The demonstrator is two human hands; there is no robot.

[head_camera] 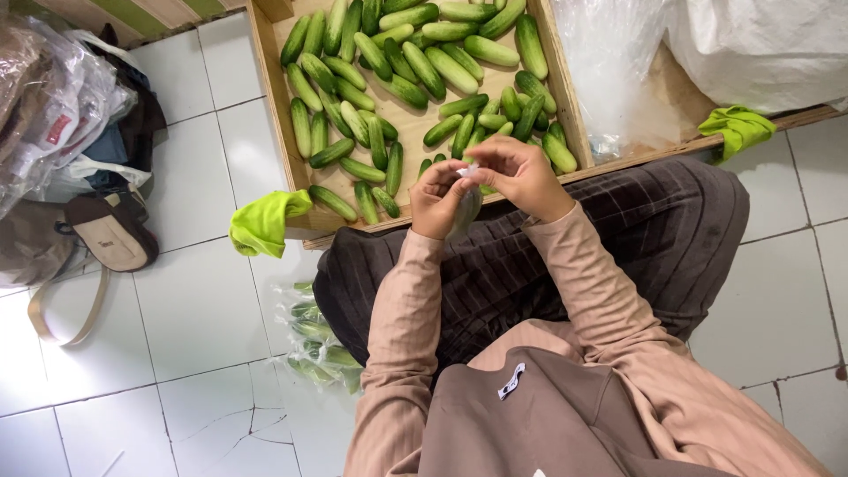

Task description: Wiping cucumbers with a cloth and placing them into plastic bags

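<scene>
It looks like a small produce packing spot on a white tiled floor (190, 309), shown by a wooden tray (269, 106) heaped with cucumbers (402, 66), bagged cucumbers (318, 344) set aside, and clear plastic bags (609, 62).

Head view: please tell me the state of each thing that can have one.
Left hand: pinching the clear plastic bag.
Right hand: pinching the bag's top.
Clear plastic bag: hanging between both hands.
Wooden tray: holding loose cucumbers.
Bagged cucumbers: lying on the floor.
</scene>
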